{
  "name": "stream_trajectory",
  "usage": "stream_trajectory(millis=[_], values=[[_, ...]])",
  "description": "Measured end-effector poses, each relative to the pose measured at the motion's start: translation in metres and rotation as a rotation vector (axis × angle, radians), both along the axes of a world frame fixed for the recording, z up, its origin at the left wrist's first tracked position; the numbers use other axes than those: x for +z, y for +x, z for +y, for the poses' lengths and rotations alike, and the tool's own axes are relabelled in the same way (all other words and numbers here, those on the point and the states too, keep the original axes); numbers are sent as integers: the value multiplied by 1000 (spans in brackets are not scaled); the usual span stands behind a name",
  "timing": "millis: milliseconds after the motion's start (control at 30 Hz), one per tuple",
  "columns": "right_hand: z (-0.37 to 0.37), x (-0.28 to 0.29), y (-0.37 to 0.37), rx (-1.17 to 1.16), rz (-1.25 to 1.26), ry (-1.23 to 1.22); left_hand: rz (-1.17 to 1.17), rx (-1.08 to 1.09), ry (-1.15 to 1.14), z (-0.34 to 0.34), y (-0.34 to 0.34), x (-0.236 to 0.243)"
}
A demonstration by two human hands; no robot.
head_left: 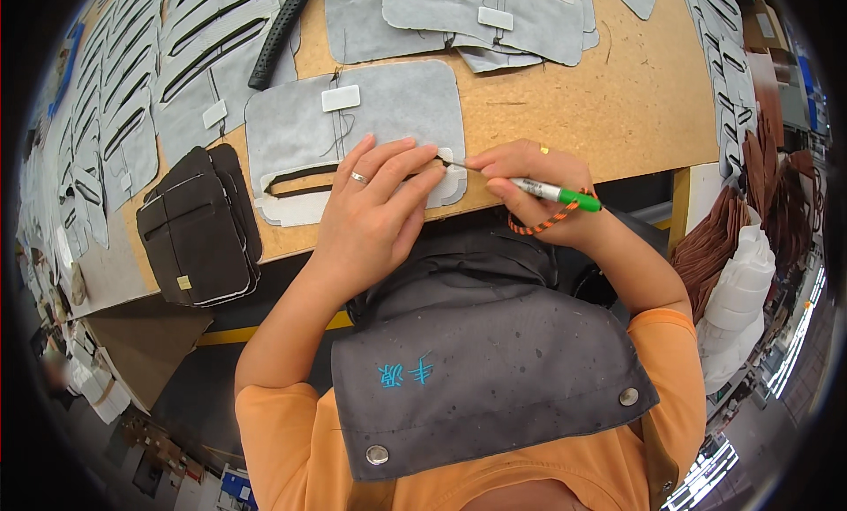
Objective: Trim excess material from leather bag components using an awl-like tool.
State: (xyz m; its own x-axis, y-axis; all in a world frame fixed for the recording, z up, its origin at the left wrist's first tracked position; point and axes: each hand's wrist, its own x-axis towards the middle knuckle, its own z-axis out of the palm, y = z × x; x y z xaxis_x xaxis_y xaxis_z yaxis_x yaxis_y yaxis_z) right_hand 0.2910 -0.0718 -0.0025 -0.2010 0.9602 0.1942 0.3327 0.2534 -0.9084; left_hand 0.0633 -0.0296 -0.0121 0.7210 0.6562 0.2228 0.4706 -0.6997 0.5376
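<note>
A grey leather-like panel (397, 105) lies at the table's near edge. Its long dark-edged slot (296, 186) is framed by a pale strip, and a small white tag (341, 98) with loose threads rests on it. My left hand (375, 202), wearing a ring, lies over the slot with fingers stretched out, pressing the panel. In my right hand (543, 189) is a pen-shaped tool (543, 191) with a white barrel, green end and orange-black cord. Its thin dark tip reaches the slot's right end, beside my left fingertips; exact contact is too small to tell.
Rows of similar slotted grey panels (190, 61) cover the table's left, with more stacked panels (494, 17) at the back. A stack of dark brown pieces (196, 233) sits left. A black ribbed rod (281, 34) lies behind. Brown strips (706, 246) hang at the right.
</note>
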Motion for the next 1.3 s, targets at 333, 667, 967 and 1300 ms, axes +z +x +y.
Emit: stream_trajectory(millis=[333,667,967,1300], values=[[1,5,-12,91,-380,308,60,-26,21,0,0,-1],[18,-10,-9,-51,-85,76,46,10,4,-3,2,3],[23,-4,13,-267,410,-210,35,50,-5,-4,4,1],[3,-1,3,-127,263,-321,146,94,12,-2,8,7]])
